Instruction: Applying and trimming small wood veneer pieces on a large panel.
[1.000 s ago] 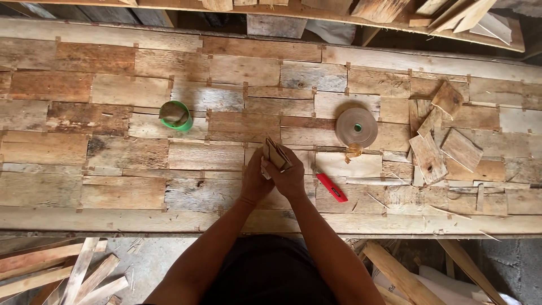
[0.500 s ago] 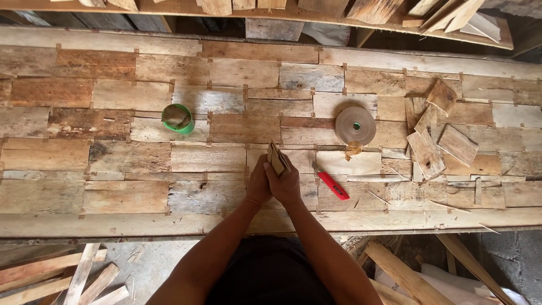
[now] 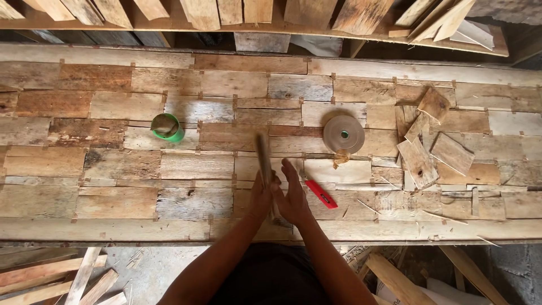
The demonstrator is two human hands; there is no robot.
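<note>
Head view: both hands pressed around an upright wood strip over the table.
Left hand (image 3: 261, 195) and right hand (image 3: 293, 197) meet palm to palm, fingers closed on the blurred strip (image 3: 263, 158), beside a red knife (image 3: 319, 194).

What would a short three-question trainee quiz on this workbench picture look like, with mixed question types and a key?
1. True or false: both hands are pressed around the thin wooden strip.
2. Multiple choice: the red utility knife lies (A) just right of the right hand, (B) inside the green cup, (C) on the floor.
3. Fill in: the round tan tape roll lies flat on the patchwork wooden panel, to the ____ of the small green cup.

Key: 1 true, with the left hand and the right hand together at its lower end, though the strip is blurred; 2 A; 3 right.
</note>
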